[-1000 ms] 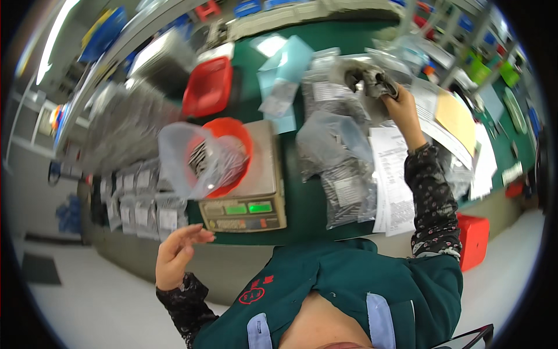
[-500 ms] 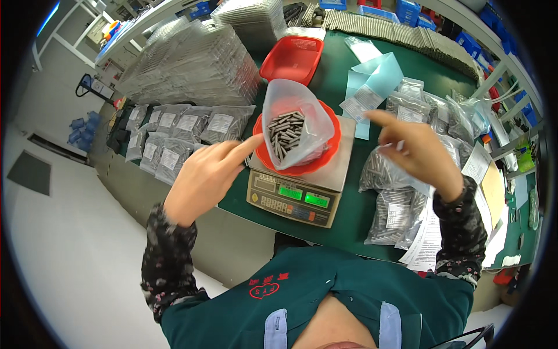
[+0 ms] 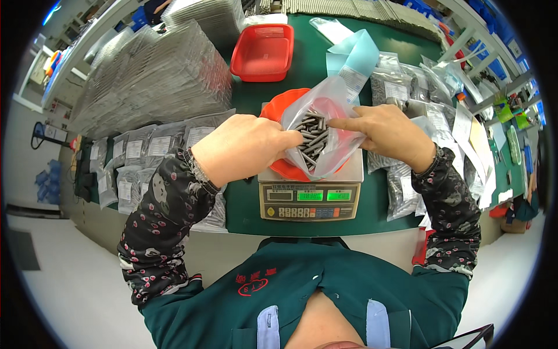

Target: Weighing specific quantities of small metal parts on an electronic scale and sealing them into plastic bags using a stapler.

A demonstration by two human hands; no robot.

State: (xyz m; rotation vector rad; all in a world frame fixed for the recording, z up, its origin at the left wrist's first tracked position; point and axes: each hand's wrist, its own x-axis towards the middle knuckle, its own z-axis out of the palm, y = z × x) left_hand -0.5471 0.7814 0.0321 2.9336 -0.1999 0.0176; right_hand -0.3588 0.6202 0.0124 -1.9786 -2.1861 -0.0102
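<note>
A clear plastic bag [image 3: 343, 152] stands open-mouthed, holding many short grey metal pins [image 3: 314, 139]. It rests in an orange-red scalloped bowl [image 3: 279, 107] on a digital weighing scale [image 3: 308, 202] with lit green displays. My left hand [image 3: 247, 148] is closed on the bag's left rim, thumb inside near the pins. On the other side my right hand [image 3: 390, 132] grips the right rim, its index finger reaching into the mouth beside the pins. Its lower fingers are partly hidden by the plastic.
Stacked clear plastic trays [image 3: 165, 78] rise at the left, behind filled, labelled bags [image 3: 136, 148]. A red basket [image 3: 264, 51] stands beyond the bowl. More filled bags [image 3: 401, 189], papers [image 3: 465, 136] and a light-blue sheet [image 3: 357, 55] lie to the right on the green table [image 3: 244, 212].
Both hands have come in to the bag and taken hold of its rim; the right hand was raised away from it before. The view has shifted, and the bag mouth leans more to the right.
</note>
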